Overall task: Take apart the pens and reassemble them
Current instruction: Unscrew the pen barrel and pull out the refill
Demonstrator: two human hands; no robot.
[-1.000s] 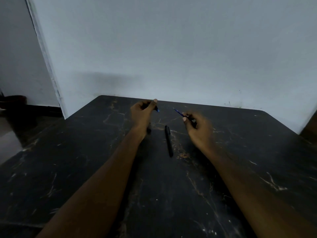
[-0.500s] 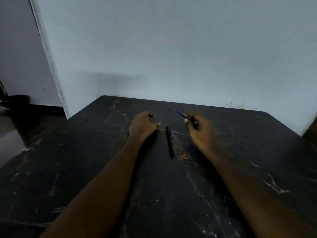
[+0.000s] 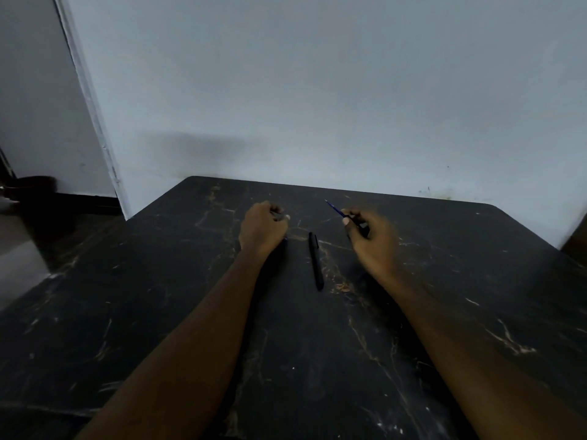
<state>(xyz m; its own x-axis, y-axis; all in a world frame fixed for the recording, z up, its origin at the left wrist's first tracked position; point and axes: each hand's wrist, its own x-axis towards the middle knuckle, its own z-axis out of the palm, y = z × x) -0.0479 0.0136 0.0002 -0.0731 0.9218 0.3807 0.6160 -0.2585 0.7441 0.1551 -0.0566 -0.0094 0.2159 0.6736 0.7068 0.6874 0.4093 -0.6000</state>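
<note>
A whole black pen [image 3: 316,260] lies lengthwise on the dark marble table [image 3: 158,312], between my two hands. My right hand [image 3: 371,239] pinches a thin blue refill [image 3: 333,209], whose tip points up and to the left; a dark pen part shows between its fingers. My left hand [image 3: 262,228] rests curled on the table left of the black pen. A small dark piece shows at its fingertips, and what it holds is mostly hidden.
The table's far edge meets a pale wall [image 3: 317,90]. A white door frame [image 3: 92,115] runs down at the left, with dark floor [image 3: 19,249] beyond the table's left edge. A brown object [image 3: 576,239] shows at the far right.
My left hand came down from a raised position and now rests curled on the table. My right hand with the blue refill stayed nearly in place. The black pen has not moved.
</note>
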